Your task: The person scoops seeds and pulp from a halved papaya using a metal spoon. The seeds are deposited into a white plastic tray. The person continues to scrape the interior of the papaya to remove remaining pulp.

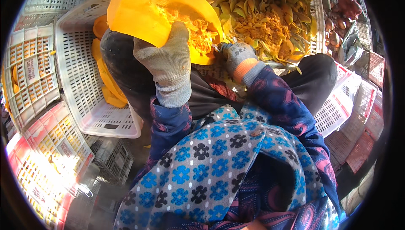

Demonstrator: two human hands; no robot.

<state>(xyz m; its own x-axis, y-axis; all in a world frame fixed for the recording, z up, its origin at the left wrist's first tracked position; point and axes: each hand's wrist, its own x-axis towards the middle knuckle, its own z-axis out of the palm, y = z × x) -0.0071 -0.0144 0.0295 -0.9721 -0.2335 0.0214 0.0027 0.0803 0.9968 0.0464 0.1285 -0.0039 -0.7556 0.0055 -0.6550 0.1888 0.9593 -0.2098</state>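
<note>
My left hand (166, 60), in a pale knitted work glove, grips a large peeled piece of orange pumpkin (142, 8) and tilts it up over my lap. Stringy pulp (202, 37) clings to the hollow inside of the piece. At its lower right edge is my right hand (239, 56), in a grey-coated glove with an orange band. Its fingers are closed around a small tool (217, 47); only a shiny bit shows, so its kind is unclear. Just beyond, pumpkin peels and scraped pulp (262, 29) heap up in a crate (319, 18).
Left of my knee, a white plastic crate (79, 72) holds peeled pumpkin pieces (109, 75). Stacked crates (31, 72) stand farther left, with a dark crate (114, 160) below. More crates (338, 100) sit at right. Onions (337, 29) and a plastic bag (351, 46) lie at upper right.
</note>
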